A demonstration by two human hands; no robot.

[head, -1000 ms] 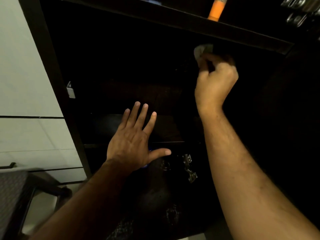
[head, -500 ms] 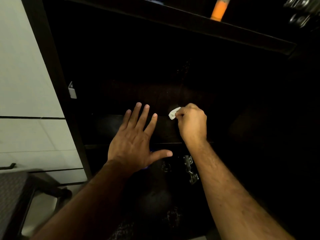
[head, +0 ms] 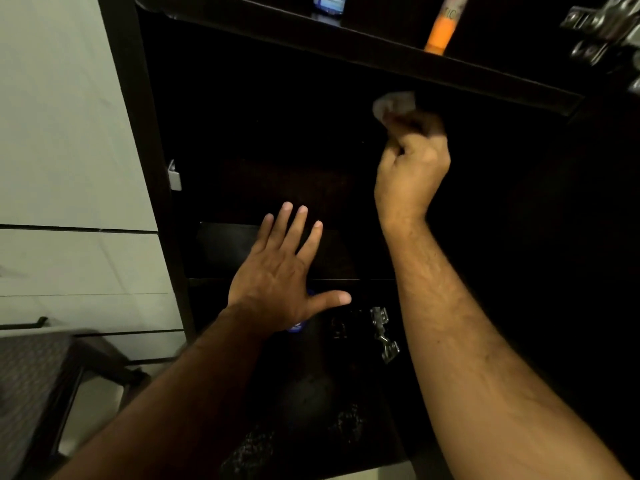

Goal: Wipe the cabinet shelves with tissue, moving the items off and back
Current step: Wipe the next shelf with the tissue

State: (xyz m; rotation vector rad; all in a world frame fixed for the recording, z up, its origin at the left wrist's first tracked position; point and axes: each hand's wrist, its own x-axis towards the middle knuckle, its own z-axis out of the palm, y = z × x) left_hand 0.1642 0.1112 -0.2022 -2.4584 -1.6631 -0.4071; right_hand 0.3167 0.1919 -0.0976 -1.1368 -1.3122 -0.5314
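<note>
Up swung the right hand [head: 412, 168], pinching the tissue [head: 393, 105] deep in the cabinet, just under the shelf [head: 381, 50] carrying an orange bottle [head: 440, 32]. Left hand [head: 280, 275] lay spread flat below; hinge [head: 382, 332] beside its thumb.

Legible text is limited to two items on the upper shelf [head: 381, 43].

1. Orange tube [head: 441, 29]: dark capital letters run along its pale upper section. Only "TIC" reads, at the top edge of the view; the rest of the word is cut off.

2. Blue-labelled container [head: 329, 3]: white lettering stands on the blue label. The fragment resembles "NI", but it is cropped by the frame edge and cannot be read with certainty.

No numbers or signs are readable elsewhere in the dark cabinet interior.
</note>
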